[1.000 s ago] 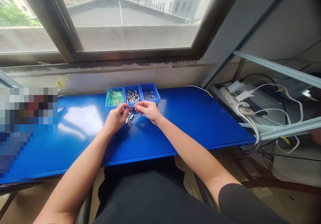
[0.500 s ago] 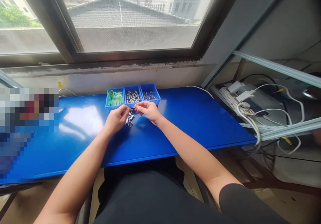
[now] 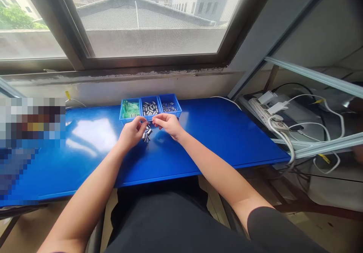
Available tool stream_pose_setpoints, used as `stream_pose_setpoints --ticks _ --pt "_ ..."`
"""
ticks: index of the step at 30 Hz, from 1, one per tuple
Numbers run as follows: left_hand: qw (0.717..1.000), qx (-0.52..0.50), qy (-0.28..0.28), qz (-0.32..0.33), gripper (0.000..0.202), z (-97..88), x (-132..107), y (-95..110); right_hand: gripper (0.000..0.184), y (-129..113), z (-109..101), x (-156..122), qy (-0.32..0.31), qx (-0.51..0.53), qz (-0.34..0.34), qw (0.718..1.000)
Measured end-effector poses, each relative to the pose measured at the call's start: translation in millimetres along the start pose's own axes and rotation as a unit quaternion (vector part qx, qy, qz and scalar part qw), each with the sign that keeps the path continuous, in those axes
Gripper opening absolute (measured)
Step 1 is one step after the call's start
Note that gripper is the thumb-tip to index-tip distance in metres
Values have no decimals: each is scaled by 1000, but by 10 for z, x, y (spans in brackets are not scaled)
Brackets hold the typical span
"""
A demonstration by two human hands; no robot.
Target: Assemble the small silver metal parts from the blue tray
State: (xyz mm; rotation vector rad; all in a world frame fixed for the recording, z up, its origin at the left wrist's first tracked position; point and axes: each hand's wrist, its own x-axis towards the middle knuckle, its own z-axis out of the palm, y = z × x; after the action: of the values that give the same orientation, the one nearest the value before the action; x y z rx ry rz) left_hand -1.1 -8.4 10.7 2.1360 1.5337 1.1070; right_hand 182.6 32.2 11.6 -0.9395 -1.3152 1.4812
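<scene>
My left hand and my right hand meet over the blue table, both closed in a pinch. Between their fingertips runs a thin dark rod-like piece, too small to name more closely. Below the fingers lies a small pile of metal cylinders with thin pins, partly hidden by my left hand. Just behind the hands stand three joined blue bins. The left bin holds green-wrapped pieces, the middle one short silver and black cylinders, the right one thin dark metal pins.
The blue table reaches to the wall under a window. At the right, a power strip with white chargers and cables sits beside a metal frame. A blurred-out patch covers the table's left end.
Both hands stay almost in place, still pinching the thin piece between them. The view has shifted very slightly.
</scene>
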Motion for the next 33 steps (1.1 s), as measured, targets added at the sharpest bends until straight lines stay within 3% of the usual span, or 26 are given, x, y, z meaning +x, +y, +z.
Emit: stream_pose_setpoints --ticks 33 --pt "999 20 -21 -14 22 -2 8 -12 38 -3 -7 -3 -10 -38 -1 999"
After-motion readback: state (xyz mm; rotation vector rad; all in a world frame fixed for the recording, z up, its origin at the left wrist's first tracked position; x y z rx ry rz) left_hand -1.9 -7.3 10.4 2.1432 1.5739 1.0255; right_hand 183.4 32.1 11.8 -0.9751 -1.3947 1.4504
